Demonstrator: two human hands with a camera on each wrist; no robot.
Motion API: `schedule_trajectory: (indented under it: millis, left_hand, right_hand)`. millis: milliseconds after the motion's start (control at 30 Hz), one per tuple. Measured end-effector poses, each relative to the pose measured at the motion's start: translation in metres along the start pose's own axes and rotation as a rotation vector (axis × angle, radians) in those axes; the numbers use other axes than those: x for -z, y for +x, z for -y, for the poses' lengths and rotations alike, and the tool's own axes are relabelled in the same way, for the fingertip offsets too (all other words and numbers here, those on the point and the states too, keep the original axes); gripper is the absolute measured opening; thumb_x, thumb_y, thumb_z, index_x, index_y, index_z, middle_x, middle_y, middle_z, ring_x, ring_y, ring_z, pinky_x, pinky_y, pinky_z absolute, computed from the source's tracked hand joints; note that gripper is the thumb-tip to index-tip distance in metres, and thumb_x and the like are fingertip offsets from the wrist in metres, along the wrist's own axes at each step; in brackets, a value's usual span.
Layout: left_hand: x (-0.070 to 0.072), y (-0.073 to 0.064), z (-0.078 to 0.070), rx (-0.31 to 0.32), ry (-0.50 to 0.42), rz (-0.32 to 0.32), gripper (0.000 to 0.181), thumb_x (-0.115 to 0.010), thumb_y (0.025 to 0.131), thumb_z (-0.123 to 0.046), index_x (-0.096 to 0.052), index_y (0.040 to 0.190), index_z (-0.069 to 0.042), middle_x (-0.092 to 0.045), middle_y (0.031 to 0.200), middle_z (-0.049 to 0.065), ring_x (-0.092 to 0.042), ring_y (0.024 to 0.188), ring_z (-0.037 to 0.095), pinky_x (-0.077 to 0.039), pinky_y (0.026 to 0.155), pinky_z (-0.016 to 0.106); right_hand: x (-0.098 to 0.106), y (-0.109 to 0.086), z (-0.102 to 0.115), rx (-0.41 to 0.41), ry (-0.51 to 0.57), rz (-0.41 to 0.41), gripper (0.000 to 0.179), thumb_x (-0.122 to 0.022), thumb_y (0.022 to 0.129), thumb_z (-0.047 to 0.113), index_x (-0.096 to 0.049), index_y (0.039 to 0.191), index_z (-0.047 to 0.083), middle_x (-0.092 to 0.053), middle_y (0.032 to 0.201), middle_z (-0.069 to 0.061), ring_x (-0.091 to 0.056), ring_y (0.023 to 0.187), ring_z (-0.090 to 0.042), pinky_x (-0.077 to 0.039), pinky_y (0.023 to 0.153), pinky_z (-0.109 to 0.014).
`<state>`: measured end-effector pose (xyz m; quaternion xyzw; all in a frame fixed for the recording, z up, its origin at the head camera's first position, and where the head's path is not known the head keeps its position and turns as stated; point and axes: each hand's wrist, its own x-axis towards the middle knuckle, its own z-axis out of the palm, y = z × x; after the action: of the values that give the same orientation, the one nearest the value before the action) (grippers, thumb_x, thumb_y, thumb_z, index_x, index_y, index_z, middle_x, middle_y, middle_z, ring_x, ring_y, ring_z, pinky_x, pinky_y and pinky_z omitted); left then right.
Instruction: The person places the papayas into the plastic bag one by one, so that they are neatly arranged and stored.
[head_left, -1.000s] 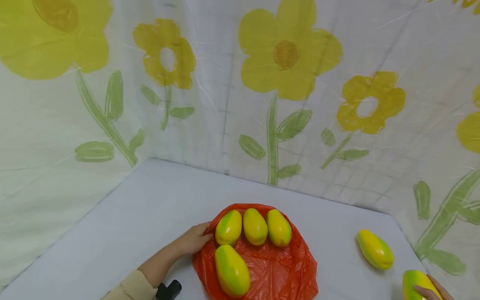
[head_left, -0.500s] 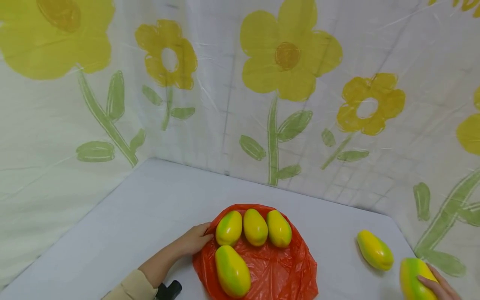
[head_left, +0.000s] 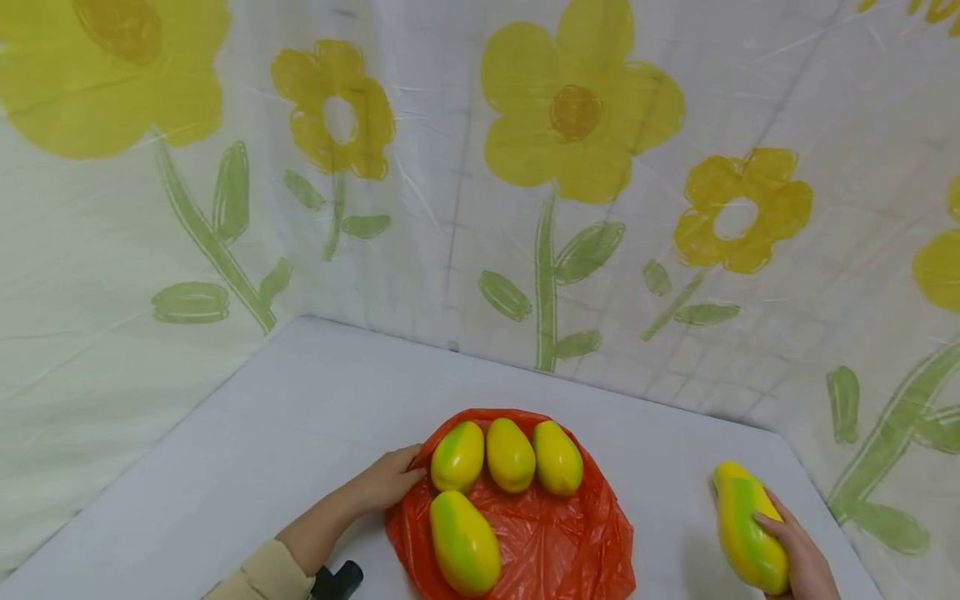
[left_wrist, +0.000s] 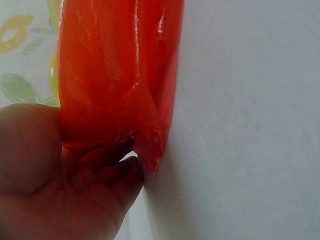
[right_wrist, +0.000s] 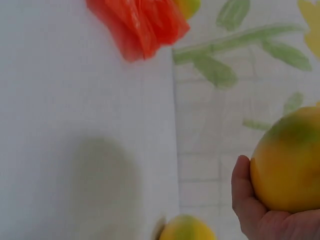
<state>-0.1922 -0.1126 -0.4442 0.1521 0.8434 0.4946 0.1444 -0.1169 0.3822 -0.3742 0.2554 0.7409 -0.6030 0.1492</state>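
In the head view a red plastic bag point(head_left: 555, 542) lies spread open, with several yellow-green papayas point(head_left: 512, 455) inside. My left hand point(head_left: 393, 477) grips the bag's left rim; in the left wrist view the thumb and fingers pinch the red plastic point(left_wrist: 110, 75). At the right, my right hand point(head_left: 802, 554) holds another papaya point(head_left: 750, 533) above the table, thumb over its side. Behind it a loose papaya point(head_left: 726, 472) shows only its upper tip, the rest being covered. The right wrist view has the held papaya point(right_wrist: 292, 165) in the palm and the loose papaya point(right_wrist: 187, 230) below.
A white table point(head_left: 337, 375) carries everything. Its back and left edges meet a hanging white sheet point(head_left: 420, 250) printed with yellow flowers. A black device point(head_left: 337, 579) is strapped at the left wrist. Table surface lies between the bag and the right hand.
My right hand has lifted its papaya and carried it leftward and up the view, in front of the loose papaya. The left hand and the bag have stayed put.
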Motion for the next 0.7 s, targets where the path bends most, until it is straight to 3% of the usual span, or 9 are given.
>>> schedule_trajectory:
  millis: [133, 233, 433, 533, 700]
  left_hand:
    - [0.000, 0.001, 0.000, -0.003, 0.001, 0.005, 0.035, -0.046, 0.096, -0.012, -0.047, 0.129, 0.000, -0.062, 0.103, 0.009, -0.058, 0.074, 0.014, -0.056, 0.068, 0.030]
    - [0.000, 0.001, 0.001, 0.001, 0.003, 0.001, 0.035, -0.046, 0.096, -0.012, -0.048, 0.128, -0.001, -0.062, 0.105, 0.009, -0.058, 0.074, 0.014, -0.056, 0.069, 0.030]
    - [-0.001, 0.000, 0.002, 0.002, 0.006, -0.001, 0.036, -0.046, 0.096, -0.013, -0.047, 0.130, -0.001, -0.062, 0.107, 0.010, -0.058, 0.075, 0.014, -0.056, 0.069, 0.030]
    - [0.000, 0.001, 0.002, 0.003, 0.005, 0.004, 0.036, -0.046, 0.096, -0.013, -0.047, 0.130, -0.001, -0.062, 0.105, 0.009, -0.058, 0.073, 0.014, -0.056, 0.068, 0.029]
    - [0.000, 0.001, 0.002, -0.002, 0.007, 0.005, 0.036, -0.046, 0.096, -0.013, -0.047, 0.129, -0.001, -0.062, 0.104, 0.009, -0.058, 0.073, 0.014, -0.056, 0.067, 0.028]
  right_hand:
    - [-0.024, -0.003, 0.001, -0.008, 0.086, -0.001, 0.066, -0.033, 0.095, 0.051, 0.010, 0.144, 0.039, -0.046, 0.088, 0.010, -0.048, 0.068, -0.005, -0.045, 0.059, -0.016]
    - [-0.041, -0.002, 0.001, 0.012, 0.204, 0.039, 0.068, -0.036, 0.095, 0.051, 0.010, 0.144, 0.040, -0.046, 0.091, 0.018, -0.049, 0.082, -0.003, -0.047, 0.072, -0.016]
    - [-0.068, -0.005, 0.000, 0.067, 0.456, 0.139, 0.062, -0.037, 0.095, 0.049, 0.003, 0.143, 0.047, -0.051, 0.094, 0.022, -0.054, 0.091, -0.004, -0.048, 0.085, -0.018]
    - [-0.082, -0.006, 0.002, 0.057, 0.471, 0.152, 0.065, -0.038, 0.096, 0.049, 0.005, 0.145, 0.045, -0.051, 0.096, 0.023, -0.052, 0.097, -0.005, -0.046, 0.089, -0.019]
    - [-0.107, -0.009, 0.008, 0.103, 0.368, 0.165, 0.067, -0.036, 0.097, 0.045, 0.005, 0.149, 0.033, -0.041, 0.116, 0.017, -0.042, 0.105, -0.008, -0.044, 0.090, -0.021]
